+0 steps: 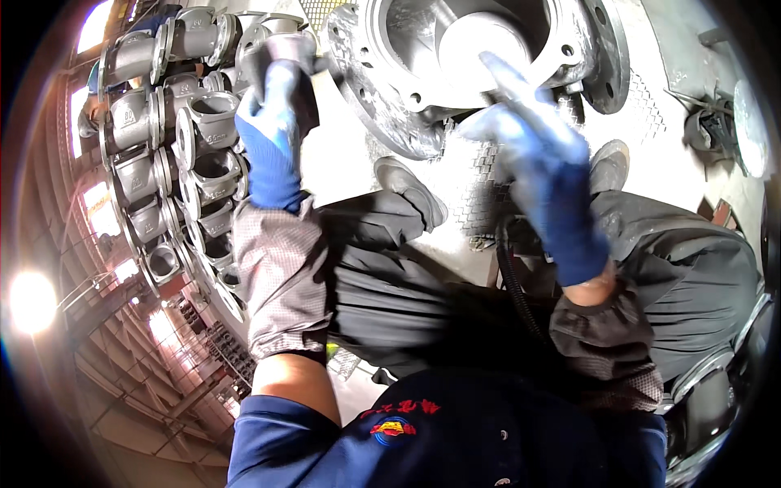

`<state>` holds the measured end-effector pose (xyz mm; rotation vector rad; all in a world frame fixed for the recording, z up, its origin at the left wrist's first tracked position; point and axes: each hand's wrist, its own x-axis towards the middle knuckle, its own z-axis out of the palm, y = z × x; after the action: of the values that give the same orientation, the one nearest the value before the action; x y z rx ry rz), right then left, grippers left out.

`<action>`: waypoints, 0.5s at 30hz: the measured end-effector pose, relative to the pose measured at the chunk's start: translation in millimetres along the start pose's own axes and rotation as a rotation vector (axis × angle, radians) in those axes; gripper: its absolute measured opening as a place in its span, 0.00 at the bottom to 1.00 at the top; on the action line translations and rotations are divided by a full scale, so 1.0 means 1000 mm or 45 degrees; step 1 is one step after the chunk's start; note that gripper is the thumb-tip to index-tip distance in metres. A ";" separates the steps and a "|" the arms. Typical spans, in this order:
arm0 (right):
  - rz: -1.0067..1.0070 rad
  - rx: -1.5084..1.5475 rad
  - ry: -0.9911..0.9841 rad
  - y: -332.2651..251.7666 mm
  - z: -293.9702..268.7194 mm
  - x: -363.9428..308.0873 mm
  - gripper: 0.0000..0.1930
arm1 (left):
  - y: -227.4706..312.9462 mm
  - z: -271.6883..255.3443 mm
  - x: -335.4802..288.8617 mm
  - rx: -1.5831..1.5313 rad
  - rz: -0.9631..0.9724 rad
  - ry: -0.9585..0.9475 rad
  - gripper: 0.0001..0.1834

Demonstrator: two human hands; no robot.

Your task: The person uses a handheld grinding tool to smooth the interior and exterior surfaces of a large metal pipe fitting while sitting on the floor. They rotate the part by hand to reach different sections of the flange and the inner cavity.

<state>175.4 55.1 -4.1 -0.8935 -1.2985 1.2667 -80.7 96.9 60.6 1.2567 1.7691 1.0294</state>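
Note:
A large grey cast-metal valve body [382, 114] with round flanges and bolt holes lies in front of me, its wide round opening facing up. My right hand [541, 134], in a blue glove, is over its near edge with fingers and thumb stretched apart, smeared by motion. I see nothing held in it; whether it touches the metal I cannot tell. Left of the casting, my left hand [277, 110], also gloved in blue, is closed around a dark grey object [281, 57]. That object is blurred and partly covered by the glove, so its kind does not show.
Several flanged grey castings [130, 118] are stacked in rows on my left. My shoes [411, 191] and bent legs flank a dark textured mat [480, 199]. A black ribbed hose [512, 276] runs between my legs. More metal parts [708, 407] stand at the lower right.

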 end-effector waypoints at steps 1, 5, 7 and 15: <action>0.019 -0.056 0.044 -0.012 -0.009 0.003 0.20 | 0.017 -0.014 -0.007 0.414 -0.038 -0.206 0.16; 0.121 -0.216 0.242 -0.039 -0.036 0.011 0.21 | 0.034 0.026 -0.014 2.018 0.785 -0.882 0.16; 0.147 -0.231 0.296 -0.046 -0.029 0.012 0.20 | 0.016 0.040 -0.028 2.318 0.620 -0.950 0.20; 0.203 -0.004 0.314 -0.038 -0.029 0.012 0.19 | -0.062 0.066 -0.078 2.042 0.903 -1.774 0.21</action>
<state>208.0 65.8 31.2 -1.1359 -1.0516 1.2323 -25.4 22.4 -15.1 2.5365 0.6314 -1.2861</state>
